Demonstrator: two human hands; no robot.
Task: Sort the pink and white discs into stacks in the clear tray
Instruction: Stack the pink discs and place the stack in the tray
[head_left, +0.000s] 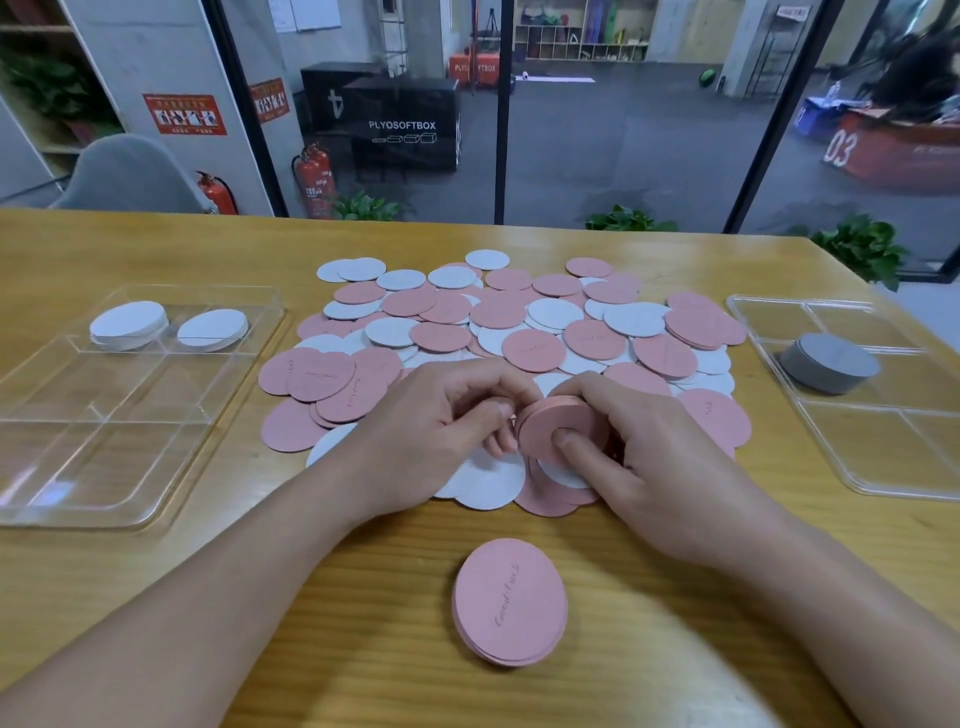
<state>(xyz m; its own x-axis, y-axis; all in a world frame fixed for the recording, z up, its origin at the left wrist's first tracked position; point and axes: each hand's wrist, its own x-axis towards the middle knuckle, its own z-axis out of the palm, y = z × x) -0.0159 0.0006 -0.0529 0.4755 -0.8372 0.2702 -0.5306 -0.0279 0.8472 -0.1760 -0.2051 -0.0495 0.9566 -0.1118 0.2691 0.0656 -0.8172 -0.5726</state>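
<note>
I see both hands over the near edge of the loose pile (519, 332) of pink & white discs, mid-table (156, 582). Right hand (644, 447) grips a small pink stack (558, 423) held on edge, thumb pressed on its face, fingers curled behind. Left hand (447, 415) pinches the same stack's left rim w/ curled fingers. Another pink stack (509, 603) lies flat, nearest me. Left clear tray (78, 467) holds two white stacks (130, 322) in its far compartments. Right clear tray (872, 467) holds a grey stack (828, 361).
</note>
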